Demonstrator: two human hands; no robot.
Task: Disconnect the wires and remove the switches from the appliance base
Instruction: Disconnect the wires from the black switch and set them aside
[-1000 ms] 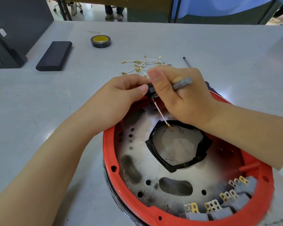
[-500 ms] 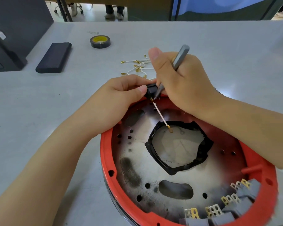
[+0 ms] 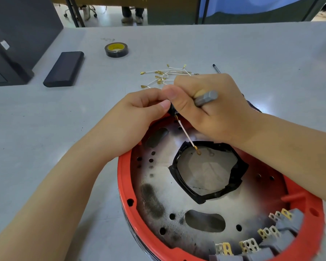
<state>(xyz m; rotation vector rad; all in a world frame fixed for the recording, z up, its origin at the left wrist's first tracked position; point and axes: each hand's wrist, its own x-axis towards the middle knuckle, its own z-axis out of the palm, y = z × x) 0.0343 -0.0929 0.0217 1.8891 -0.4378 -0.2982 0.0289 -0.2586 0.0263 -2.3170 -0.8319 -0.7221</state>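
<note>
Two hands are meeting over the far rim of the appliance base (image 3: pixel 126 187), and I am watching them through the head camera. Largest in view is the grey worktop (image 3: pixel 252 59), carrying everything. On it, at the near right edge, the red-rimmed appliance base is lying open side up, showing a scorched metal plate with a black-edged opening (image 3: pixel 207 172) in its middle. Four grey switches (image 3: pixel 282 240) are sitting in a row inside the base's near right rim, their brass terminals pointing inward.

My left hand (image 3: pixel 132 117) is pinching a small black part (image 3: pixel 172 110) between thumb and forefinger right at the base's far rim; I cannot tell what that part is. A thin white wire (image 3: pixel 186 135) is running from it down toward the opening, ending in a gold terminal. My right hand (image 3: pixel 213 108) is curled around a grey tool handle (image 3: pixel 205 97), its thumb touching the left forefinger; the tool's tip is hidden.

Toward the far left corner, a black box (image 3: pixel 17 40) is standing, with a flat black case (image 3: pixel 64 68) lying beside it. A roll of black tape (image 3: pixel 116 49) is resting nearer the far edge. Loose white wires (image 3: pixel 169 74) with gold terminals are lying in a pile just beyond the hands, and a slim dark tool (image 3: pixel 216 68) is lying to their right.
</note>
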